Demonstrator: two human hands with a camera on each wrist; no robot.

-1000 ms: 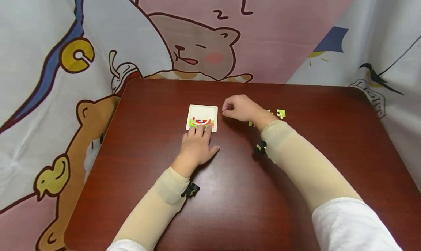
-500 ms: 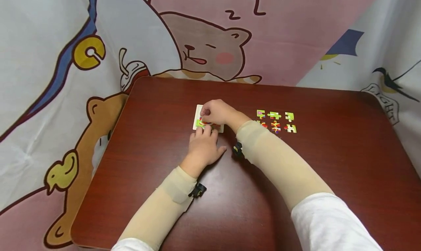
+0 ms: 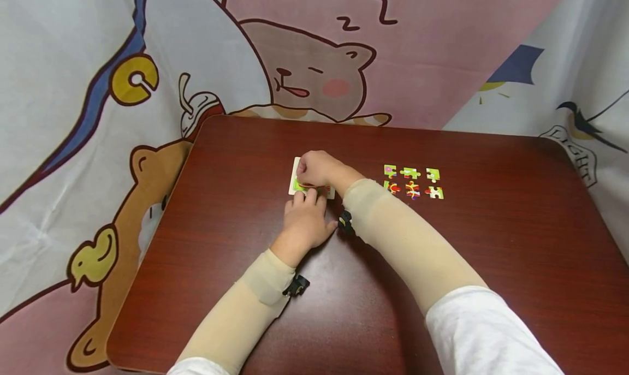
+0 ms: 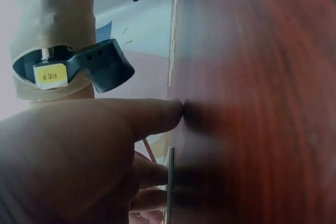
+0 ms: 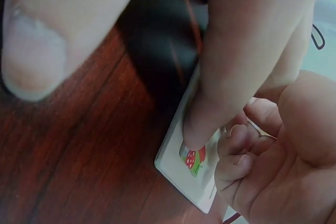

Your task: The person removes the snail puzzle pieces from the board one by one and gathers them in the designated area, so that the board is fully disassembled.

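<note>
A small square white puzzle tray [image 3: 292,179] lies on the table, with colourful jigsaw pieces [image 3: 298,186] along its near side. My left hand [image 3: 306,220] rests palm down, its straight fingers touching the tray's near edge and the thumb spread to the right. In the right wrist view, one left finger presses on the tray [image 5: 170,171] beside a strawberry print [image 5: 192,161]. Over the tray bends my right hand [image 3: 319,168], fingers curled down at the pieces. Its palm side [image 5: 310,150] shows, but its thumb and index tips are hidden, so whether it pinches a piece is unclear.
Several loose jigsaw pieces [image 3: 410,173] lie in two rows to the right of the tray, near my right forearm. Both wrists carry black cameras [image 3: 296,285]. The dark red table [image 3: 491,244] meets a printed curtain [image 3: 417,53] at its back edge.
My right hand has come left from beside the tray to above it, uncovering the loose pieces, then shifted slightly further left. The left hand stays on the tray's near edge.
</note>
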